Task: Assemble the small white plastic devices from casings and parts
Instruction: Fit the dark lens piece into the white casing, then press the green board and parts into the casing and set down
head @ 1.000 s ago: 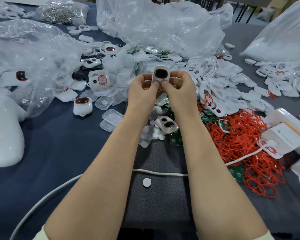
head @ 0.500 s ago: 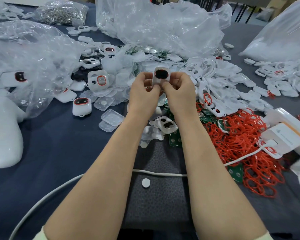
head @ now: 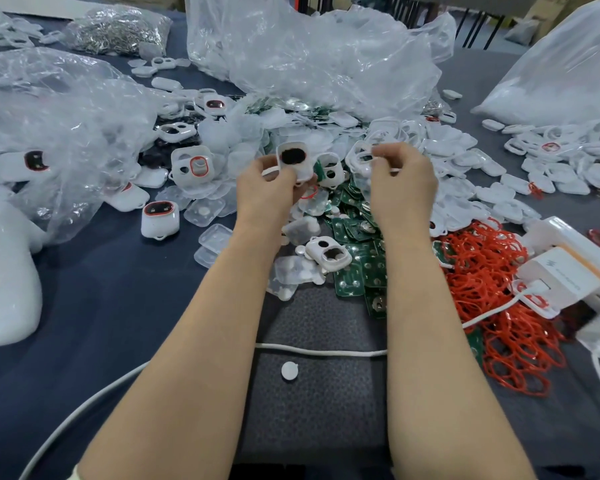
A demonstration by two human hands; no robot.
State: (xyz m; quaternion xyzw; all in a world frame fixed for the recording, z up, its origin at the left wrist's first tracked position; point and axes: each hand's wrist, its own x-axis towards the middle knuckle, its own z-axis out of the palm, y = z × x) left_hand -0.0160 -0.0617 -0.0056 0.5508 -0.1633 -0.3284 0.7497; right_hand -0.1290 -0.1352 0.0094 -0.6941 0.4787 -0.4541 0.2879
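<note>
My left hand (head: pixel 267 188) grips a small white casing (head: pixel 293 160) with a dark oval in its middle and holds it upright above the parts pile. My right hand (head: pixel 400 183) is apart from it to the right, its fingers curled over loose white casings (head: pixel 465 157); motion blur hides whether it pinches anything. Below my hands lie an empty casing with two holes (head: pixel 330 252), green circuit boards (head: pixel 357 270) and a heap of red rubber rings (head: pixel 492 299). An assembled device with a red ring (head: pixel 160 220) stands to the left.
Crumpled clear bags (head: pixel 309 53) fill the back and left (head: pixel 49 116); a full white bag (head: pixel 568 64) sits at the back right. White boxes with a cable (head: pixel 565 271) stand at the right. A white cord (head: pixel 319 351) and a white disc (head: pixel 289 370) lie near me.
My right hand has let go of the casing and moved right over the pile. The left hand keeps the casing and has shifted slightly left.
</note>
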